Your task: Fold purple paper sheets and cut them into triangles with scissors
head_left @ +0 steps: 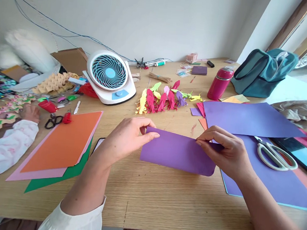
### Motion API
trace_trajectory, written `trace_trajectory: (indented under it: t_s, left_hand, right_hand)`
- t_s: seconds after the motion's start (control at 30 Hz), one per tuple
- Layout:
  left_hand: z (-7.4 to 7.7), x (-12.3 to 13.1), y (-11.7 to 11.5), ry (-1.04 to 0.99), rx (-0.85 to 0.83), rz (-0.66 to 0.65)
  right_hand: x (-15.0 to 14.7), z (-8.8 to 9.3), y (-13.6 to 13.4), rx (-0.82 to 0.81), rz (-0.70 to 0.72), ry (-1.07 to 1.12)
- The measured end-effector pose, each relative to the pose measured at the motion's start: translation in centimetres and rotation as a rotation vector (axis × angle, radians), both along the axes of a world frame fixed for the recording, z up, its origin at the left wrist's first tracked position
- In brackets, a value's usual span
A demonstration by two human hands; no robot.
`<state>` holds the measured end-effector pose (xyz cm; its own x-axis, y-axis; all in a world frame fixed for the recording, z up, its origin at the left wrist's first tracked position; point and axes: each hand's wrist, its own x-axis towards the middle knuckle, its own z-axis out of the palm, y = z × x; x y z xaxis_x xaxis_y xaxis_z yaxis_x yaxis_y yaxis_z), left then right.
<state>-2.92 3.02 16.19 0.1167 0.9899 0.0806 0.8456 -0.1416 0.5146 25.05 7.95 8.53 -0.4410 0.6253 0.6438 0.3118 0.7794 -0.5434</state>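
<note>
A strip of purple paper [177,151], bent over along its lower edge, is held up just above the table between my two hands. My left hand [130,138] pinches its upper left corner between thumb and fingers. At the upper right, my right hand [223,148] grips the paper's edge the same way. Right of my right hand, white-handled scissors [276,156] lie on large purple sheets [250,118]. Beyond the strip sits a cluster of small folded paper figures [161,99] in pink, yellow, green and purple.
A white fan [110,73] stands at back left. Orange, pink and green sheets [62,143] lie left, near another person's hand [30,113] and black-handled scissors [53,121]. A pink flask [220,83] and a teal bag [261,74] stand at back right. A phone [97,146] lies partly behind my left wrist.
</note>
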Motion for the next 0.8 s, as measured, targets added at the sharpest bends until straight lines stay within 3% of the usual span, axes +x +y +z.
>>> trace_trajectory:
  t_s: [0.37,0.8]
  left_hand:
    - [-1.7,-0.1,1.6,-0.282,-0.071,0.001]
    - [-1.6,0.6,1.4,-0.391,0.037,0.041]
  right_hand:
    - [0.3,-0.6,0.1,0.073,-0.090,-0.024]
    - [0.1,-0.5,0.1,0.061,-0.144,-0.006]
